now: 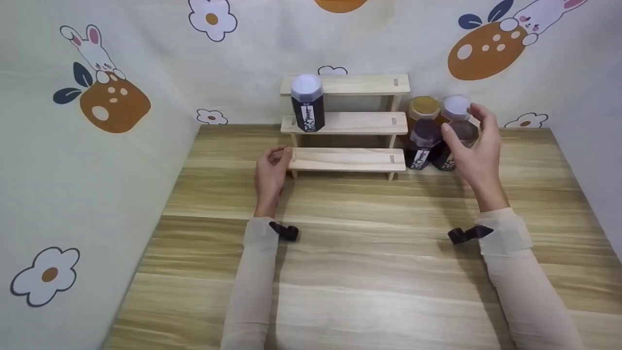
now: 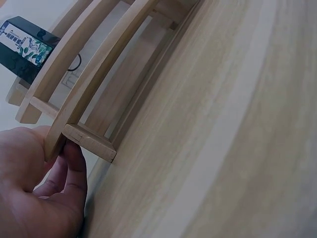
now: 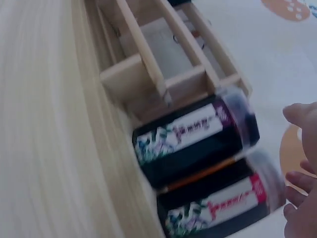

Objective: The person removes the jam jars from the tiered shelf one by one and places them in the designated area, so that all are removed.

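Observation:
A three-tier wooden shelf [image 1: 347, 159] stands at the back of the table. My left hand [image 1: 277, 158] pinches the left end of its lowest tier; the left wrist view shows the thumb and fingers [image 2: 74, 168] clamped on that board's end [image 2: 89, 141]. A dark jar with a white lid [image 1: 307, 104] stands on the middle tier's left side. Right of the shelf, my right hand [image 1: 461, 121] curves around a white-lidded dark jar [image 1: 457, 108] without clearly touching it. In the blurred right wrist view the fingertips [image 3: 297, 183] hover just off that jar [image 3: 218, 206].
A purple-lidded jar [image 1: 423, 141] and an amber-lidded jar [image 1: 423, 106] crowd the white-lidded one beside the shelf's right leg. A patterned cloth wall [image 1: 97, 146] closes in the back and both sides. The wooden tabletop [image 1: 369, 272] extends toward me.

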